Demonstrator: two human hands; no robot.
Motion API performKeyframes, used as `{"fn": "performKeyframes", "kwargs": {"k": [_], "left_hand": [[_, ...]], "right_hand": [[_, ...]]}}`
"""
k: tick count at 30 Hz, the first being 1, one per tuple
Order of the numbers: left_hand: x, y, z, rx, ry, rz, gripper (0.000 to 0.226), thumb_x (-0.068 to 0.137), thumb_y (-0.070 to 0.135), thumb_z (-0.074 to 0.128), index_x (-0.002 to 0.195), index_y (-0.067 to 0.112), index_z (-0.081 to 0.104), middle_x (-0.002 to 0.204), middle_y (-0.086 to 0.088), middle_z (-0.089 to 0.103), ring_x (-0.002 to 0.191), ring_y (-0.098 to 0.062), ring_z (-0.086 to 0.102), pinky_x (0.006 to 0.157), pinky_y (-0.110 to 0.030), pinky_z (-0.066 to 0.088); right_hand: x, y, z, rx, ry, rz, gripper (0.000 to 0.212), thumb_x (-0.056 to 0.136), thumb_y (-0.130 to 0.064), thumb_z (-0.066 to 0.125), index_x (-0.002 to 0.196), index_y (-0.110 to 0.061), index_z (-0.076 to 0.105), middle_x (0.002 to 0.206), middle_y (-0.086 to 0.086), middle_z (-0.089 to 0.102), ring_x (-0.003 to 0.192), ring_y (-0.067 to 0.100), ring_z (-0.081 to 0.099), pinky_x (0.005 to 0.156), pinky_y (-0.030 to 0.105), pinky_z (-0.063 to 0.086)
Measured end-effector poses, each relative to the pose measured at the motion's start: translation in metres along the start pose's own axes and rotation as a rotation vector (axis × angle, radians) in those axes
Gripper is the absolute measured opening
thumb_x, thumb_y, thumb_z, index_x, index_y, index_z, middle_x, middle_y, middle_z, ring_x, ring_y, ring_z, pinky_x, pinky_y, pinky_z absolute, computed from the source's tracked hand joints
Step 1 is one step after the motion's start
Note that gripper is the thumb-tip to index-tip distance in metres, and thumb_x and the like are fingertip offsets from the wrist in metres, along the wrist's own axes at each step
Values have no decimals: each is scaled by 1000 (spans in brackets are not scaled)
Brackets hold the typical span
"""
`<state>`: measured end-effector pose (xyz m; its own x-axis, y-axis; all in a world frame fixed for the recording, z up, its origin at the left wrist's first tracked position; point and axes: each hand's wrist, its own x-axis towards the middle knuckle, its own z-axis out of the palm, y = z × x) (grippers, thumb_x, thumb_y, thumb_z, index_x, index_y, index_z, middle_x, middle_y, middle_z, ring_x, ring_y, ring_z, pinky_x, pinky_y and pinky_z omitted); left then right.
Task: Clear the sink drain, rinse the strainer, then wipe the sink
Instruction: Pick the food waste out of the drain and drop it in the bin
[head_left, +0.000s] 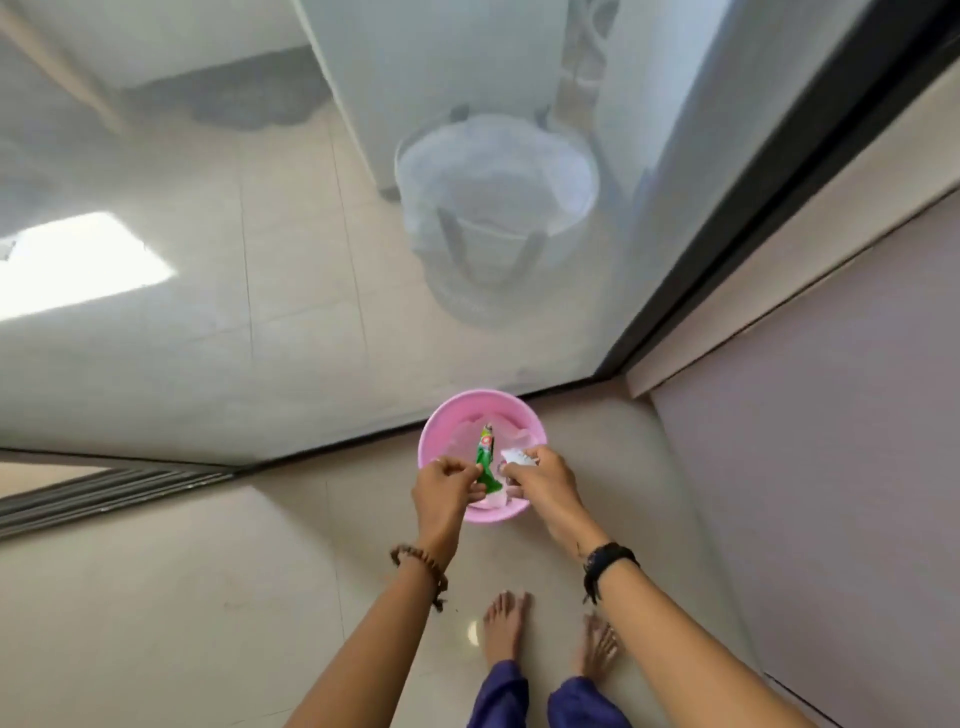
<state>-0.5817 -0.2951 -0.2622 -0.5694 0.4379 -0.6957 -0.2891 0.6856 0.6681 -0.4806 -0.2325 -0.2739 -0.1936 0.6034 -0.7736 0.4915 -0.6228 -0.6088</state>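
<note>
A pink plastic bin (441, 415) stands on the tiled floor by a glass door. Inside lie white scraps and a green wrapper (486, 457). My left hand (444, 493) hangs over the bin's near left rim, its fingers curled and pinching the lower end of the green wrapper. My right hand (543, 480) is over the near right rim and pinches a small white scrap (515, 457). No sink or strainer is in view.
A frosted glass door (260, 260) with a dark frame (727, 249) rises just behind the bin; a white bucket (496, 182) shows dimly through it. A pale wall (831, 493) runs on the right. My bare feet (506, 623) stand on the floor below the bin.
</note>
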Motion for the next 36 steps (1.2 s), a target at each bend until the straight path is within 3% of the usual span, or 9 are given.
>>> {"fn": "performKeyframes", "kwargs": {"k": [4,7,9,12,14,18,24,29,36], "left_hand": [[82,-55,8,72,-47,-35,4,86,0,54,87,-1,58,72,-13,60,54,-16,59,51,-21,53],[99,-76,10,151,-145,-37,24,93,10,48,115,-1,51,100,-12,56,58,-22,61,47,-21,53],[90,-73,9,141,-145,-20,26,95,14,45,117,2,50,104,-10,55,58,-23,61,48,-24,54],[51,-45,6,-13,-135,-35,16,94,15,44,100,3,54,81,-11,62,51,-19,59,46,-22,52],[16,-13,6,-136,-119,-78,16,93,15,47,94,3,57,67,-9,59,42,-12,54,40,-18,46],[-83,77,8,-265,-192,-180,20,88,16,50,70,9,56,48,0,44,33,-6,38,38,-16,32],[-237,190,32,-338,-484,-12,21,87,18,49,68,13,54,47,3,44,37,-6,37,39,-16,29],[-326,243,82,-213,-772,125,22,91,19,44,74,11,55,50,1,51,41,-6,44,40,-15,35],[-404,271,203,65,-989,257,22,93,19,44,81,10,60,59,1,61,47,-4,58,46,-14,49]], "right_hand": [[85,38,45,-158,1,-39,29,82,-14,65,109,-5,57,97,9,61,96,30,62,87,45,53],[108,58,57,-195,-21,-25,32,81,-12,69,109,-6,55,98,6,54,96,31,60,76,40,56],[103,58,56,-173,30,-37,22,82,-5,65,104,-2,61,96,10,59,86,31,64,67,36,57],[65,35,45,17,102,-32,12,88,-4,53,92,-3,64,94,17,67,65,28,69,60,33,60],[24,9,33,228,132,1,10,88,-5,52,87,-2,62,77,15,67,50,20,68,47,25,56],[-87,-71,-19,523,218,-11,15,86,-8,52,74,-7,60,52,3,54,33,8,52,37,16,44],[-233,-158,-121,718,287,-180,24,89,-17,52,67,-13,57,40,-7,44,31,5,39,34,14,31],[-310,-180,-214,769,462,-331,29,92,-23,52,64,-17,57,41,-8,43,34,5,38,39,18,32],[-362,-154,-345,816,788,-335,29,89,-25,56,61,-19,59,50,-5,59,44,8,55,41,16,44]]}}
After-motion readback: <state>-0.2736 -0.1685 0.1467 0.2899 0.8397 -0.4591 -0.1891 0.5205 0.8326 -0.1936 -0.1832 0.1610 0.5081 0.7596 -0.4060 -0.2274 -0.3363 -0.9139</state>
